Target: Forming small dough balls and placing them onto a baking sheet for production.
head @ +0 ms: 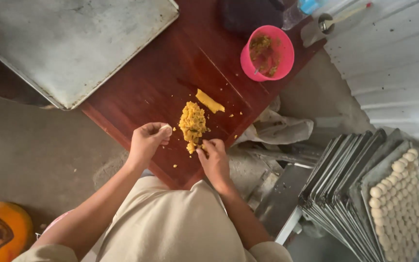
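Your right hand (214, 157) pinches the yellow filling (193, 123) on the red worktop (170, 77); left hand (147, 140) curled on a dough bit (166, 128); pink bowl (267, 53) at 1 o'clock, concrete floor (25, 150) around.

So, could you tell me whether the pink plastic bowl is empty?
No, the pink plastic bowl on the dark red wooden table holds yellowish-brown filling.
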